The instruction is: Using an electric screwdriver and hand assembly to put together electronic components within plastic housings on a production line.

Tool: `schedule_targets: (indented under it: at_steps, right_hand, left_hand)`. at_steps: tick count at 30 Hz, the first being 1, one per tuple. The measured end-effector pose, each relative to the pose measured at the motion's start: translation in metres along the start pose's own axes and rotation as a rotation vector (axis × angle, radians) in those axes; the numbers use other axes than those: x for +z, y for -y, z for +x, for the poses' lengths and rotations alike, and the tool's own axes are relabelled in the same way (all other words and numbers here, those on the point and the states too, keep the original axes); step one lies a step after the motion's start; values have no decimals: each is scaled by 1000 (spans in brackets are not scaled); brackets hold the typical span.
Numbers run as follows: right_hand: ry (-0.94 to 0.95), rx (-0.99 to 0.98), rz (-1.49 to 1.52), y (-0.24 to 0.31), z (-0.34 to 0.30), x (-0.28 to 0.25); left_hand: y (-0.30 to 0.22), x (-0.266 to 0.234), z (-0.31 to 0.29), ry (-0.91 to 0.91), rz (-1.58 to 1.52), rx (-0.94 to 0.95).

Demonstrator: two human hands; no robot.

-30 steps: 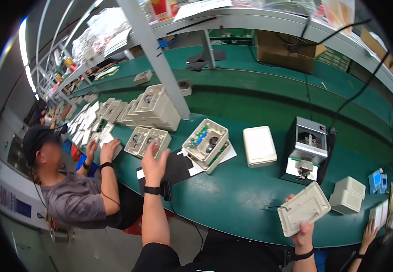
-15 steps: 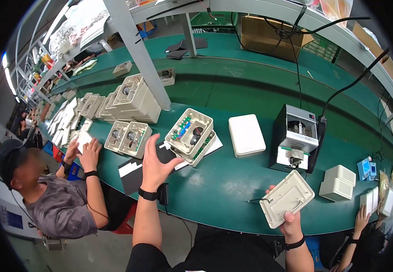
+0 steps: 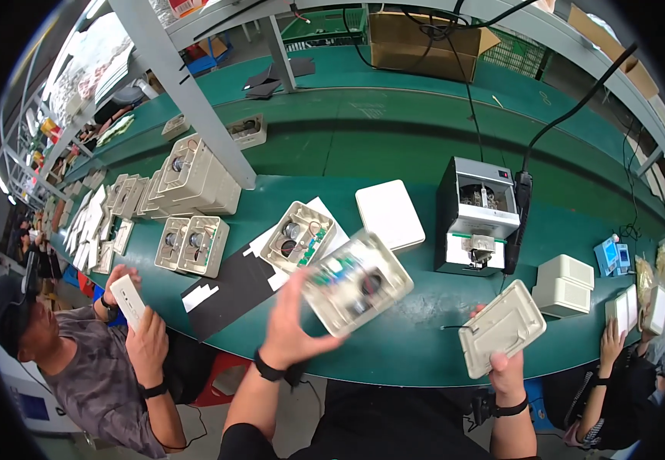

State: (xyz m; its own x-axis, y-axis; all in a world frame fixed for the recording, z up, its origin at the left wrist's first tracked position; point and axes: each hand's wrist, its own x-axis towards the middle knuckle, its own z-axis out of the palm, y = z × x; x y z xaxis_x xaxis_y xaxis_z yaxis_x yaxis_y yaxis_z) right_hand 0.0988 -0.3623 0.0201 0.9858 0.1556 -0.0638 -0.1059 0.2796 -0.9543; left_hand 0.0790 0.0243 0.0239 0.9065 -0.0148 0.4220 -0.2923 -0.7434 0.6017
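My left hand [image 3: 290, 333] grips a beige plastic housing [image 3: 319, 308] by its left edge. The housing is tilted above the table, blurred by motion, with a green circuit board and a round dark part inside. In my right hand [image 3: 507, 372] is a beige plastic cover [image 3: 506, 326], its ribbed inner side up, thumb on the near edge. A short dark wire sticks out at the cover's left. Behind the left hand, another open housing [image 3: 299, 239] with a board and round parts lies on a white sheet.
A white-topped box [image 3: 390, 215] lies behind the held housing. A black-and-silver machine [image 3: 476, 218] stands right of it, closed beige boxes [image 3: 565, 287] farther right. Stacked housings [image 3: 194, 180] stand at left beside a metal post. Co-workers at both sides handle pale cases.
My left hand has closed on the upper housing and lifted it off the one beneath, bringing it right and nearer. My right hand still holds the cover. The left co-worker has raised a pale case.
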Motion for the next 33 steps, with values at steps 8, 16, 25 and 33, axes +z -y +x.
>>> schedule_targets:
  at_steps: [8,16,25,33]
  right_hand:
    - [-8,105,-69,1,10,-29]
    - [56,112,-88,-15,18,-23]
    - [118,170,-100,-34,23,-42]
    - [-52,339,-307,-18,38,-54]
  left_hand:
    - [-33,76,-42,239,-194,-89]
    - [-35,74,-48,135,-115,-174]
    - [-27,57,-40,-4,-58,-248]
    - [31,-20,-39,-208,90,-441]
